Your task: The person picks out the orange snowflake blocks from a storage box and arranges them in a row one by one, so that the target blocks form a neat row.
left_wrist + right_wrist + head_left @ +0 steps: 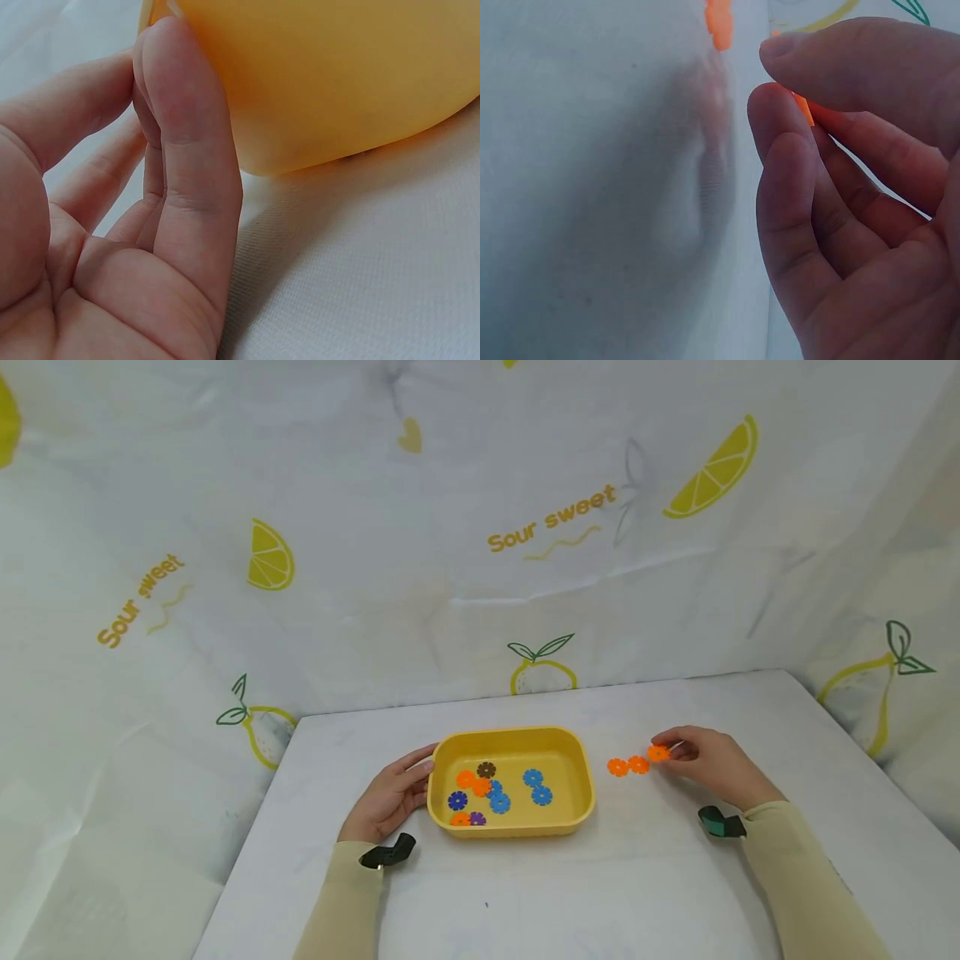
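A yellow plastic basin (558, 760) stands on the table, with several notched snowflake discs inside. My left hand (390, 802) grips its left rim; in the left wrist view, fingertips (176, 67) meet the basin's side (330, 90). To the right of the basin, my right hand (708, 764) pinches an orange snowflake disc (658, 753) between thumb and fingers, held above the table. In the right wrist view, the fingers mostly hide this disc (804, 109). Just left of it, two more orange discs (618, 767) lie side by side on the table.
Inside the basin, blue discs (533, 777) lie to the right; orange, brown (486, 769), purple (477, 819) and dark blue (457, 801) ones lie to the left. A white cloth covers the table (570, 893). Behind it hangs a lemon-print curtain (420, 635).
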Available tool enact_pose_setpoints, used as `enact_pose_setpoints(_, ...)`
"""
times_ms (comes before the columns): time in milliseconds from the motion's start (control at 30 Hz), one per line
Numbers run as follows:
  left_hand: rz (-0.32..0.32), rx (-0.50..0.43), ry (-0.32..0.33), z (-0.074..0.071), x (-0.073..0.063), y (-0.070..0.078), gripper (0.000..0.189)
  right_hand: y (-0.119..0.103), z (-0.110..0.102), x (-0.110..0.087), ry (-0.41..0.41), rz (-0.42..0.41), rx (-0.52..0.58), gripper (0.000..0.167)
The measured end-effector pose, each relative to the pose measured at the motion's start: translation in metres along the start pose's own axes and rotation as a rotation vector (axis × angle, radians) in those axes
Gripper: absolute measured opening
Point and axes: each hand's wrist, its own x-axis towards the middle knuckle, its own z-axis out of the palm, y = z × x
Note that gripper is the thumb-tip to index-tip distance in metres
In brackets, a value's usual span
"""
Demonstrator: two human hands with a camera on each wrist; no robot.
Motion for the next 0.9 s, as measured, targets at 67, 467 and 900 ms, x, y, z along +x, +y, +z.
enact_pose_setpoints(67,-0.001,-0.002,0.002,0.0002,-0.0007,0.0007,0.056,0.0003,0.0007,0.0003,-0.008,0.000,-0.008,0.034)
enact_pose_setpoints(467,-0.004,0.019,-0.001,-0.0010,-0.0018,0.0029,0.055,-0.0006,0.0059,0.0036,-0.012,0.013,-0.038,0.031)
enact_pose_setpoints(900,-0.003,0.015,-0.022,0.0000,-0.0020,0.0024,0.060,0.0028,0.0091,0.0049,-0.016,0.008,-0.043,0.031)
